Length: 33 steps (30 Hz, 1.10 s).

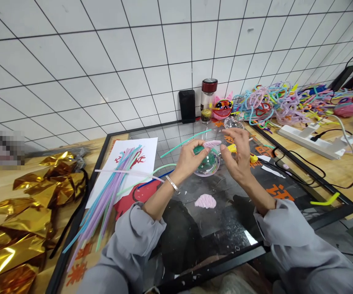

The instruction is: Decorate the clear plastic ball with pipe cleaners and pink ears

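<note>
Near the middle of the glass-covered worktop (225,222), the person's left hand (189,160) pinches a striped pink pipe-cleaner piece (212,143) between thumb and fingers. Just beside it, toward three o'clock, the right hand (238,159) is raised with thumb and fingers parted; whether it touches the piece's tip cannot be told. Below the piece sits a clear ball (208,168) with green inside. At six o'clock from the hands, a pink oval piece (205,201) lies flat on the glass. Toward nine o'clock, a bundle of pipe cleaners (110,194) in blue, purple and green crosses a white sheet (147,148) with a red pattern. Toward twelve stands a red-lidded bottle (206,107); toward two, a tangled heap of coloured pipe cleaners (270,104); toward three, a white power strip (308,143).
</note>
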### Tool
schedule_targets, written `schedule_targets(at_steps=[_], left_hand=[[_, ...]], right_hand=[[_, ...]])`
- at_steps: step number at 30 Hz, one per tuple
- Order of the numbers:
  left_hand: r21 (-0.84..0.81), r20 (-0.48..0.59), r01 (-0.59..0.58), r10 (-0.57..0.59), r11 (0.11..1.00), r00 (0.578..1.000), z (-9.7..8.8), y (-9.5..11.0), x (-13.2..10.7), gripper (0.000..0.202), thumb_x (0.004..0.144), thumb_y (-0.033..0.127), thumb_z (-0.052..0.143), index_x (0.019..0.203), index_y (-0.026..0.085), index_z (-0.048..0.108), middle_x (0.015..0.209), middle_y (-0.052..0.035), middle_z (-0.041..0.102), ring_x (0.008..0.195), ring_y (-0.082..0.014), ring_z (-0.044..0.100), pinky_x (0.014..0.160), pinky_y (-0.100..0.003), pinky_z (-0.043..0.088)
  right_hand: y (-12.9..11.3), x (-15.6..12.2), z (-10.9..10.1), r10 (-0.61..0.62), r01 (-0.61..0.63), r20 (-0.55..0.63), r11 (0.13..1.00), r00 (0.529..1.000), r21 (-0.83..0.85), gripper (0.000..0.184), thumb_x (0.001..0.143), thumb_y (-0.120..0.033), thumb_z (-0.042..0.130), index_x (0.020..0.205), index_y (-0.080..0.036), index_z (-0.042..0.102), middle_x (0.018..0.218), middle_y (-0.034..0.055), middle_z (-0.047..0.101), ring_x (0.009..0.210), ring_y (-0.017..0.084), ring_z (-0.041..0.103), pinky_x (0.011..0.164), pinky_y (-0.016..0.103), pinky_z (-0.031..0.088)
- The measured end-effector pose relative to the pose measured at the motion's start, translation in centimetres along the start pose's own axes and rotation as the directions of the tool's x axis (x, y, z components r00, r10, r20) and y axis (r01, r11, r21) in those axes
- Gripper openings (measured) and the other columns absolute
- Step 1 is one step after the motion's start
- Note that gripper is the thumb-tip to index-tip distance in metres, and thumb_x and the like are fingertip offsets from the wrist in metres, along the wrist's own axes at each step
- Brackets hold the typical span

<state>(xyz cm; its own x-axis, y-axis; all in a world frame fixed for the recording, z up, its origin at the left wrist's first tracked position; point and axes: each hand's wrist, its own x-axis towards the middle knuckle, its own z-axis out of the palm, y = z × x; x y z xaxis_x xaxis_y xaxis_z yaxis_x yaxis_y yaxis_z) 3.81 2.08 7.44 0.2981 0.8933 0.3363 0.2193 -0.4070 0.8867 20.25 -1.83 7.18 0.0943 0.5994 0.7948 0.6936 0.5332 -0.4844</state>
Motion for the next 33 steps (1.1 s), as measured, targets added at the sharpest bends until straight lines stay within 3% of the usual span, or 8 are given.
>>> schedule_targets(at_steps=[2, 4, 9, 13, 18, 21, 30, 33], left_hand=[[0.013, -0.002, -0.011, 0.012, 1.000, 1.000, 0.0, 0.1, 0.0, 0.013, 0.086, 0.026, 0.065, 0.093, 0.016, 0.071, 0.101, -0.0058, 0.076, 0.099, -0.0202, 0.067, 0.092, -0.031, 0.050], [0.022, -0.009, -0.026, 0.027, 0.999, 1.000, 0.0, 0.1, 0.1, 0.012, 0.087, 0.027, 0.065, 0.091, 0.017, 0.071, 0.100, -0.0054, 0.076, 0.098, -0.0194, 0.067, 0.092, -0.030, 0.049], [0.027, -0.010, -0.050, 0.050, 0.998, 0.999, 0.1, 0.0, 0.2, 0.011, 0.088, 0.026, 0.065, 0.090, 0.017, 0.070, 0.098, -0.0048, 0.075, 0.097, -0.0181, 0.067, 0.092, -0.029, 0.049], [0.035, -0.010, -0.046, 0.046, 0.998, 0.999, 0.0, 0.0, 0.2, 0.013, 0.088, 0.028, 0.065, 0.090, 0.017, 0.071, 0.098, -0.0051, 0.075, 0.096, -0.0186, 0.067, 0.091, -0.030, 0.049], [0.034, -0.017, -0.048, 0.049, 0.998, 0.999, 0.0, 0.2, 0.1, 0.011, 0.088, 0.026, 0.064, 0.089, 0.017, 0.071, 0.098, -0.0048, 0.075, 0.096, -0.0185, 0.068, 0.093, -0.030, 0.049], [0.026, -0.013, -0.039, 0.039, 0.999, 0.999, 0.0, 0.3, 0.0, 0.014, 0.088, 0.029, 0.064, 0.090, 0.017, 0.071, 0.099, -0.0057, 0.075, 0.097, -0.0193, 0.068, 0.093, -0.031, 0.050], [0.029, -0.002, -0.045, 0.045, 0.999, 0.999, -0.2, 0.2, 0.1, 0.013, 0.087, 0.027, 0.063, 0.089, 0.017, 0.071, 0.099, -0.0051, 0.075, 0.097, -0.0192, 0.067, 0.094, -0.031, 0.049], [0.027, -0.002, -0.039, 0.039, 0.999, 0.999, -0.2, 0.2, 0.0, 0.013, 0.086, 0.026, 0.063, 0.090, 0.017, 0.071, 0.100, -0.0052, 0.075, 0.099, -0.0197, 0.067, 0.095, -0.032, 0.049]], right_hand=[[-0.8, -0.1, -0.5, -0.114, 0.109, -0.033, 0.985, 0.993, -0.133, 0.048, 0.092, -0.038, 0.050, 0.140, -0.034, 0.050, 0.135, 0.0108, 0.051, 0.127, 0.029, 0.050, 0.104, 0.050, 0.040], [-1.1, -0.3, -0.5, -0.186, 0.181, 0.000, 0.956, 0.983, -0.230, 0.052, 0.092, -0.041, 0.052, 0.144, -0.039, 0.045, 0.144, 0.0101, 0.047, 0.133, 0.032, 0.045, 0.107, 0.051, 0.035], [-0.5, -0.8, 0.1, -0.256, 0.284, 0.134, 0.919, 0.957, -0.274, 0.042, 0.090, -0.039, 0.058, 0.132, -0.037, 0.058, 0.141, 0.0089, 0.053, 0.128, 0.036, 0.048, 0.105, 0.057, 0.031], [-0.3, -0.9, 0.2, -0.233, 0.243, 0.067, 0.928, 0.970, -0.281, 0.041, 0.090, -0.038, 0.056, 0.131, -0.040, 0.058, 0.141, 0.0060, 0.054, 0.128, 0.035, 0.049, 0.105, 0.056, 0.032], [-0.4, -0.9, 0.2, -0.240, 0.272, 0.144, 0.919, 0.960, -0.287, 0.038, 0.089, -0.036, 0.058, 0.127, -0.035, 0.061, 0.137, 0.0092, 0.057, 0.126, 0.036, 0.050, 0.104, 0.057, 0.030], [-0.3, -1.0, 0.3, -0.242, 0.263, 0.107, 0.922, 0.964, -0.286, 0.039, 0.089, -0.035, 0.058, 0.127, -0.034, 0.062, 0.137, 0.0104, 0.057, 0.125, 0.036, 0.050, 0.103, 0.057, 0.031], [-0.2, -1.1, 0.5, -0.208, 0.240, 0.139, 0.929, 0.968, -0.283, 0.037, 0.090, -0.033, 0.057, 0.127, -0.033, 0.061, 0.134, 0.0107, 0.058, 0.123, 0.034, 0.052, 0.102, 0.055, 0.034], [-0.5, -0.9, 0.4, -0.176, 0.191, 0.085, 0.957, 0.981, -0.219, 0.037, 0.091, -0.033, 0.056, 0.128, -0.031, 0.062, 0.130, 0.0111, 0.058, 0.120, 0.032, 0.054, 0.101, 0.053, 0.037]])
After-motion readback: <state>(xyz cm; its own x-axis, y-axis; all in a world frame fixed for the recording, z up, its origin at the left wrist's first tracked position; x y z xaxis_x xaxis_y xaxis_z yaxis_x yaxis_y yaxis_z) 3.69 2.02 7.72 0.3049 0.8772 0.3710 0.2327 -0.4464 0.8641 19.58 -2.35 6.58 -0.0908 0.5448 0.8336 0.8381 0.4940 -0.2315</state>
